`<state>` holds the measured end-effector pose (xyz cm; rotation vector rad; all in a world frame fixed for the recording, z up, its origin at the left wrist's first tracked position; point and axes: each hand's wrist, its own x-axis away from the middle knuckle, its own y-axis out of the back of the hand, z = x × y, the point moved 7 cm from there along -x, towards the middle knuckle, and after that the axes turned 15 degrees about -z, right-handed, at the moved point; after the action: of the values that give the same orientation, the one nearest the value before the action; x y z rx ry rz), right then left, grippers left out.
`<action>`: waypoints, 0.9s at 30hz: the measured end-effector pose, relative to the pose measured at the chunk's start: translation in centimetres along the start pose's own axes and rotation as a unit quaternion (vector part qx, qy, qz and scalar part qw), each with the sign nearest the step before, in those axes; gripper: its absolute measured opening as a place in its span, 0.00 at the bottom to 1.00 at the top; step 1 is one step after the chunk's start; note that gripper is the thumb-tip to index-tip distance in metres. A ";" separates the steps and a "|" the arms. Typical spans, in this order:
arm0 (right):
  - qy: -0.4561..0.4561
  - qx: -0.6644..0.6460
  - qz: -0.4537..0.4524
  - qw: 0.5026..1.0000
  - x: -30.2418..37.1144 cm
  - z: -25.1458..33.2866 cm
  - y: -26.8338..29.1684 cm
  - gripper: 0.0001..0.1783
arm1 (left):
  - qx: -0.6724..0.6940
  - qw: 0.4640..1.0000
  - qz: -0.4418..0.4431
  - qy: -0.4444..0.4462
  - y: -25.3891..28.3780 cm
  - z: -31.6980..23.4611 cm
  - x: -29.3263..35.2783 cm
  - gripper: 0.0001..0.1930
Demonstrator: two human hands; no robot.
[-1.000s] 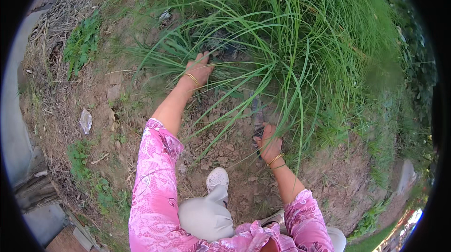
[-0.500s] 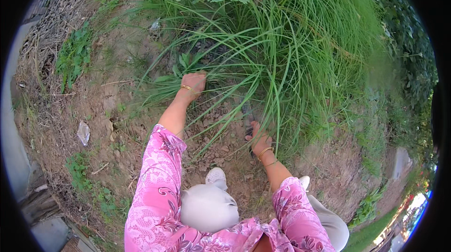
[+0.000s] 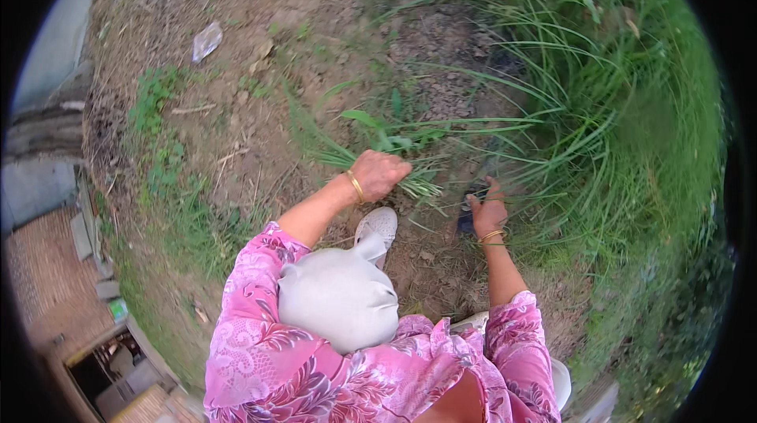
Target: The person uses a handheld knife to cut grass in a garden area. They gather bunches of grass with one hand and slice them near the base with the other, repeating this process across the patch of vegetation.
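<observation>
My left hand (image 3: 378,175) is closed around a bunch of long green grass blades (image 3: 422,186). Their pale ends stick out to the right of the fist, and the leafy tips trail to the left. A broad-leaved green weed (image 3: 382,135) shows just beyond this hand; I cannot tell whether it is held too. My right hand (image 3: 490,208) grips a dark-handled tool (image 3: 467,214) low over the soil. Its far end is blurred among the grass. Beyond and to the right of that hand stands a dense clump of tall grass (image 3: 583,100), some blades arching leftward.
Brown soil with dry stalks (image 3: 307,68) lies to the left. A crumpled clear plastic scrap (image 3: 206,42) rests on it. My white shoe (image 3: 377,230) and bent pale-trousered knee (image 3: 339,297) are close below the left hand. A brick-paved strip (image 3: 59,281) runs at the far left.
My left hand has drawn back from the grass clump toward me, with the grass bunch in it. The view has swung left, and the right hand still grips the tool.
</observation>
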<state>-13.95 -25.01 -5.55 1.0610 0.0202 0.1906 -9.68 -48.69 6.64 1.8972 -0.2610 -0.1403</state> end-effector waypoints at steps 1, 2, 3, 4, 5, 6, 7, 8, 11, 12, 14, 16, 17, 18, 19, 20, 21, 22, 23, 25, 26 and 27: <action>0.023 -0.003 -0.006 1.000 0.6 -0.4 -0.8 0.34 | 0.038 0.996 -0.081 -0.009 2.0 -1.1 0.6 0.07; 0.006 -0.002 0.019 1.000 0.7 -0.4 -0.9 0.34 | 0.022 0.996 -0.086 0.013 3.6 -1.6 1.0 0.05; -0.014 0.001 0.041 0.999 0.9 -0.5 -0.6 0.35 | -0.011 0.995 -0.085 0.045 5.4 -0.7 2.0 0.05; -0.009 0.029 0.033 0.999 1.1 -1.4 -0.6 0.36 | -0.039 0.989 -0.111 0.090 7.2 0.9 4.0 0.05; -0.008 0.061 0.015 0.998 0.7 -2.0 -0.6 0.36 | -0.065 0.980 -0.140 0.124 9.0 2.4 6.0 0.05; 0.006 0.080 0.007 0.997 0.9 -1.8 -0.6 0.37 | -0.097 0.973 -0.128 0.165 9.6 3.6 9.5 0.05; 0.017 0.098 -0.004 0.995 1.0 -1.5 -0.6 0.37 | -0.129 0.966 -0.105 0.200 9.3 4.6 13.0 0.06; 0.027 0.110 -0.013 0.993 1.3 -0.7 -0.6 0.38 | -0.152 0.954 -0.053 0.252 8.8 4.9 17.0 0.09; -0.025 0.134 0.053 0.989 1.2 -0.4 -0.9 0.39 | -0.209 0.920 -0.037 0.329 10.2 5.8 28.2 0.19; 0.009 0.115 0.031 0.993 0.9 -0.5 -0.8 0.41 | -0.248 0.906 -0.036 0.342 11.6 6.6 31.8 0.21; -0.002 0.113 0.035 0.993 0.5 -0.7 -0.9 0.41 | -0.342 0.843 -0.013 0.415 16.7 7.8 37.2 0.28; 0.013 0.103 0.018 0.994 0.1 -1.6 -0.7 0.42 | -0.331 0.785 0.025 0.524 20.8 8.7 40.8 0.32; 0.016 0.100 0.016 0.995 -0.1 -2.1 -0.9 0.42 | -0.334 0.761 0.042 0.555 22.4 9.1 42.9 0.33; 0.019 0.098 0.012 0.995 -0.3 -2.3 -0.9 0.42 | -0.334 0.766 0.022 0.549 23.2 9.5 44.7 0.33; 0.021 0.096 0.008 0.995 -0.4 -2.5 -1.1 0.41 | -0.332 0.771 0.002 0.543 23.4 9.9 46.7 0.34; -0.016 0.124 0.050 0.991 0.3 -1.5 -1.3 0.42 | -0.334 0.772 -0.011 0.540 24.0 9.8 49.4 0.34; -0.012 0.122 0.046 0.991 0.2 -1.4 -1.5 0.42 | -0.339 0.780 -0.003 0.526 23.9 10.4 51.6 0.35; -0.009 0.122 0.042 0.992 0.2 -1.6 -1.6 0.42 | -0.342 0.789 0.006 0.511 23.6 11.0 53.9 0.35; -0.005 0.123 0.039 0.992 0.2 -1.7 -1.5 0.42 | -0.343 0.797 0.015 0.496 23.2 11.5 56.1 0.36; -0.012 0.126 0.040 0.991 -0.2 -2.3 -1.2 0.44 | -0.299 0.769 0.047 0.563 21.5 13.0 58.8 0.40; -0.016 0.129 0.037 0.991 -0.5 -2.5 -1.0 0.44 | -0.276 0.758 0.044 0.589 20.1 13.5 57.8 0.41; -0.005 0.105 0.035 0.994 -0.4 -2.3 -0.8 0.45 | -0.256 0.744 0.044 0.616 19.1 13.6 56.6 0.42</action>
<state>-14.44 -23.45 -7.40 1.2733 -0.0061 0.2517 39.92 -81.27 21.82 1.0831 0.5559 1.0020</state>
